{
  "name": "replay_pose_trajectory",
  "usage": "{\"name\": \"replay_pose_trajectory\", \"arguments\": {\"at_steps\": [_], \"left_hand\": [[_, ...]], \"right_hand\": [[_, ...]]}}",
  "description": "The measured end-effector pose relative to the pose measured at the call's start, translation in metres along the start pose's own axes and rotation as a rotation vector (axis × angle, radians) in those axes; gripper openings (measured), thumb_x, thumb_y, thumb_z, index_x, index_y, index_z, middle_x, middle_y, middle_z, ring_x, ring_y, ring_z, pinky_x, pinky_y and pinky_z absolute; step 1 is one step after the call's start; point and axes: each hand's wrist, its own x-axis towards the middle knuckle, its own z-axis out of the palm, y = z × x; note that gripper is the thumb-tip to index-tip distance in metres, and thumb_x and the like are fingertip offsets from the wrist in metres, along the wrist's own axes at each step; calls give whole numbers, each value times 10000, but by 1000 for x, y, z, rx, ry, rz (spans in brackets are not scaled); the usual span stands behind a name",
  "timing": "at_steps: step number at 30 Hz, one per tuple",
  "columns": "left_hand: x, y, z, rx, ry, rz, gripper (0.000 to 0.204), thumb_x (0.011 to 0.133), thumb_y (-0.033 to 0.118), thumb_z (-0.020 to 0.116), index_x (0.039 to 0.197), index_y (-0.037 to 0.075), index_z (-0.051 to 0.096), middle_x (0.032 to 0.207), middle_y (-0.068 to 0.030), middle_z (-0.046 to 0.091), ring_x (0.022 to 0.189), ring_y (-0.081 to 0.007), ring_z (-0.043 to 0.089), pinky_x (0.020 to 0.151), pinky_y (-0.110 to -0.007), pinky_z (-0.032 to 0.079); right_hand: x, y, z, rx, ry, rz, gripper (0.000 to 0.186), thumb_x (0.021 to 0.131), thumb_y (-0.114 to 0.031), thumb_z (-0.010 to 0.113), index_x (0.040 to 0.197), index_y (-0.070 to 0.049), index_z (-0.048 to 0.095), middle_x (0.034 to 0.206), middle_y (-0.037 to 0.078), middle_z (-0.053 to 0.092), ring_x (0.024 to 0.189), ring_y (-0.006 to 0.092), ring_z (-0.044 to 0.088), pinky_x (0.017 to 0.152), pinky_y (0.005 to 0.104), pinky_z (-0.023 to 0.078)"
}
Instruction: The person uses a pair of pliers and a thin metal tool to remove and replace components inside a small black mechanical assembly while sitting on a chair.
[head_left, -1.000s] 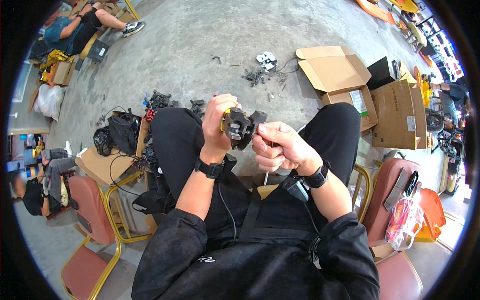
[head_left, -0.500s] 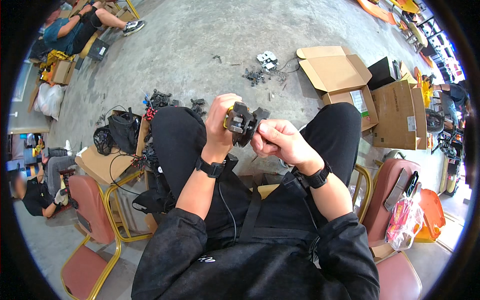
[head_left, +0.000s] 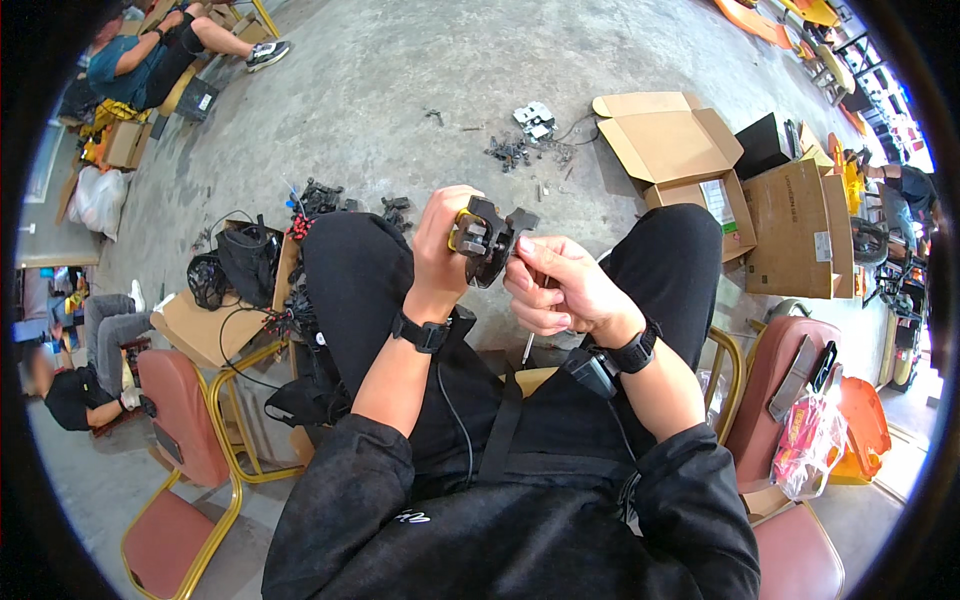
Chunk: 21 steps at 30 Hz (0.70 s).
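My left hand (head_left: 440, 235) is closed around a black mechanical part (head_left: 484, 242) with a disc-like piece, grey blocks and a bit of yellow at its side. It holds the part up between my knees. At the part's right edge, my right hand (head_left: 565, 285) has its thumb and index finger pinched together, touching or very near the disc. A thin metal rod (head_left: 528, 348), like a screwdriver shaft, sticks out below the curled fingers of that hand. Its upper end is mostly hidden by the fingers, so I cannot tell what it meets.
Small black parts (head_left: 510, 152) and a white-grey part (head_left: 535, 121) lie on the concrete floor ahead. Open cardboard boxes (head_left: 800, 230) stand at right. Black cables and a black bag (head_left: 250, 262) lie left. Chairs (head_left: 180, 420) flank me; other people sit at left.
My right hand has turned and its lower fingers have shifted, bringing the thin metal rod into sight below them. The black part has tilted slightly in my left hand.
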Motion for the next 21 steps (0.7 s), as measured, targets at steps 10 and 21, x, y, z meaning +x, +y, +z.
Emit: {"name": "replay_pose_trajectory", "arguments": {"at_steps": [10, 21], "left_hand": [[-2, -1, 1, 14, -19, -60, 180, 712, -3, 641, 862, 40, 553, 894, -106, 611, 824, -217, 598, 742, -297, 468], [0, 2, -1, 23, -44, -57, 177, 712, -14, 630, 862, 28, 546, 886, -107, 608, 807, -214, 596, 722, -289, 471]], "right_hand": [[0, -1, -1, -100, 20, -61, 381, 975, -334, 377, 763, -37, 488, 503, -26, 293, 383, 96, 337, 366, 238, 267], [1, 0, -2, -92, 25, -65, 368, 977, -336, 370, 776, -44, 470, 511, -35, 266, 398, 83, 294, 381, 238, 247]]}}
